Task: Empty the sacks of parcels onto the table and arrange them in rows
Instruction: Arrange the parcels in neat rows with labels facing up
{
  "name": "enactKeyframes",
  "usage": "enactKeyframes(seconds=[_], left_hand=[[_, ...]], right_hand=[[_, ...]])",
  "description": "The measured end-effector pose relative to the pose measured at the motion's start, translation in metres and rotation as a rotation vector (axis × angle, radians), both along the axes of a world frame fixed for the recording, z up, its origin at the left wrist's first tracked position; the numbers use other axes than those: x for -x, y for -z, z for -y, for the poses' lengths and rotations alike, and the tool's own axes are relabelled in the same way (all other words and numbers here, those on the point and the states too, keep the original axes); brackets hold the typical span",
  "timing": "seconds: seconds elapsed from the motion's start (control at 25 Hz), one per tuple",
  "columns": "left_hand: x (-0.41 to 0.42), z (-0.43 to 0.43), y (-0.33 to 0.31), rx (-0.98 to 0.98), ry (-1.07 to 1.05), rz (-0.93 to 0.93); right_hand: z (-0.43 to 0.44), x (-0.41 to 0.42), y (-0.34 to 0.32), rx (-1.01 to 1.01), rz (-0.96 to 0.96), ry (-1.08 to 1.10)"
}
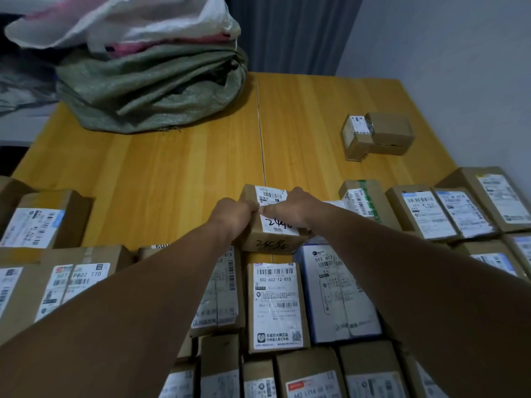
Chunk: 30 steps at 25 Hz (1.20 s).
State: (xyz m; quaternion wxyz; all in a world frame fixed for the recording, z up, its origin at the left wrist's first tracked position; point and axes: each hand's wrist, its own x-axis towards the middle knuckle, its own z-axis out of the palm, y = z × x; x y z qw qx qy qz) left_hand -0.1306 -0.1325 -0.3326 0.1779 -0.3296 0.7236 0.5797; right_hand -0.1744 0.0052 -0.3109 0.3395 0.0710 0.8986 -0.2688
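Observation:
A small cardboard parcel (273,238) with a white label and handwritten numbers sits at the middle of the wooden table (178,168). My left hand (232,215) grips its left side and my right hand (293,209) grips its top right. Several labelled cardboard parcels (275,305) lie in rows in front of it and to both sides. Two loose parcels (376,136) rest touching each other at the far right. Emptied sacks, a green one (149,90) with a white one (120,21) on top, are heaped at the table's far left corner.
A seam (260,124) runs down the table's middle. A grey curtain (287,33) and a pale wall (445,53) stand behind the table. Bare wood shows between the sacks and the parcel rows.

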Motion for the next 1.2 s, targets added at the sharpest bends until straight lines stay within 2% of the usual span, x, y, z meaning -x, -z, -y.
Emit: enactKeyframes(seconds=[0.28, 0.44, 0.68, 0.96, 1.08, 1.12, 1.2], left_hand=[[0.011, 0.013, 0.003, -0.022, -0.123, -0.079], [0.013, 0.036, 0.005, 0.119, -0.136, -0.117], [0.001, 0.063, 0.013, 0.425, -0.085, -0.014], [-0.002, 0.059, 0.005, 0.591, 0.024, 0.162], [0.003, 0.045, -0.008, 0.845, 0.138, 0.053], [0.008, 0.034, -0.012, 0.885, 0.192, -0.015], [0.023, 0.006, -0.019, 0.832, 0.268, -0.105]], right_hand=[[0.000, 0.002, -0.009, 0.226, -0.128, 0.070], [0.029, 0.004, -0.001, 0.261, -0.162, 0.048], [0.061, -0.005, 0.017, 0.335, -0.033, -0.056], [0.060, -0.006, 0.019, 0.323, 0.004, -0.044], [0.044, 0.010, 0.016, 0.309, -0.010, 0.002], [0.033, 0.019, 0.014, 0.295, -0.037, 0.017], [0.010, 0.042, 0.010, 0.254, -0.106, 0.041]])
